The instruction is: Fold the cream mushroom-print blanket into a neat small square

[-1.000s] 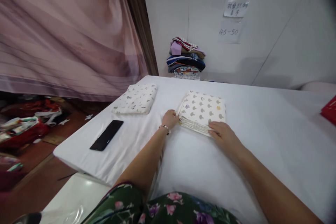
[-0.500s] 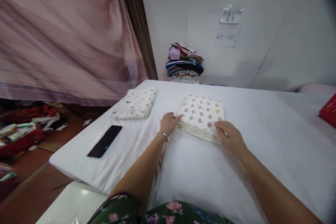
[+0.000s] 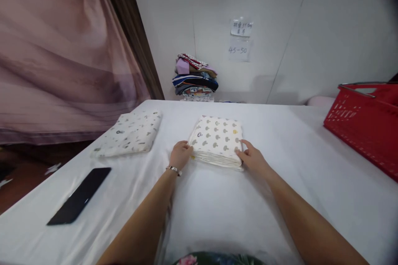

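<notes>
A folded white cloth with a grey mushroom-like print and a few yellow and dark motifs lies flat in the middle of the table. Its layered front edge faces me. My left hand, a bracelet at the wrist, grips the left front corner between thumb and fingers. At the right front side, my right hand pinches the edge, thumb and forefinger closed on it; its other fingers are partly hidden. Further left rests a second folded white cloth with a small scattered print, apart from both hands.
A black flat phone-like slab lies at the left on the white-covered table. At the right stands a red plastic basket with a metal handle. Behind the table is a stack of folded fabrics. A pink curtain hangs at the left.
My view has turned to the right, bringing more of the red basket into sight. My right hand's fingers have closed further on the cloth's right edge; the cloth looks squarer.
</notes>
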`<state>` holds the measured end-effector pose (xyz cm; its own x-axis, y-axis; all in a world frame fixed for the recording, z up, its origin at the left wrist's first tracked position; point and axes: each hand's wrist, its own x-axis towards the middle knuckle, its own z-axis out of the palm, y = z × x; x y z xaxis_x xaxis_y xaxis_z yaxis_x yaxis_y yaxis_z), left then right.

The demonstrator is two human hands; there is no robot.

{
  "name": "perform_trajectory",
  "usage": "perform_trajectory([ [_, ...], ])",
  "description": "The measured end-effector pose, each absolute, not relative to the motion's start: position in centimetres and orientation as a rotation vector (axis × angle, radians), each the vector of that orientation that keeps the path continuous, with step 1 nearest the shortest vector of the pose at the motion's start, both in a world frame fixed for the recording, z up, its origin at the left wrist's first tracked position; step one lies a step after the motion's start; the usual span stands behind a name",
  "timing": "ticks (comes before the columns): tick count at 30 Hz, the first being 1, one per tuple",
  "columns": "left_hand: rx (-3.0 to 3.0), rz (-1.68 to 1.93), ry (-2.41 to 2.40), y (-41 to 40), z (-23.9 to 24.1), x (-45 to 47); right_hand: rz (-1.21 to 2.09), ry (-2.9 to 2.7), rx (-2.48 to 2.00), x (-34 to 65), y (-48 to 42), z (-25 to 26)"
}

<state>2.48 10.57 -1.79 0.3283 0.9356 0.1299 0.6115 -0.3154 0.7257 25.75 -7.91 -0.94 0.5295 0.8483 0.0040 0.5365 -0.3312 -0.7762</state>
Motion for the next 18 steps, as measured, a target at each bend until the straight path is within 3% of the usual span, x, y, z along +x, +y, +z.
perform_trajectory([
  [4, 2.064, 0.859, 1.342, 10.4, -1.4, 2.5, 0.536, -1.093, -1.924, 25.7, -7.8, -1.3],
  [12, 2.026, 0.567, 1.493, 10.5, -1.8, 2.4, 0.656, -1.132, -1.997, 25.9, -8.0, -1.4],
  [18, 2.008, 0.775, 1.434, 10.2, -1.9, 2.2, 0.664, -1.110, -2.070, 25.9, -8.6, 0.3],
])
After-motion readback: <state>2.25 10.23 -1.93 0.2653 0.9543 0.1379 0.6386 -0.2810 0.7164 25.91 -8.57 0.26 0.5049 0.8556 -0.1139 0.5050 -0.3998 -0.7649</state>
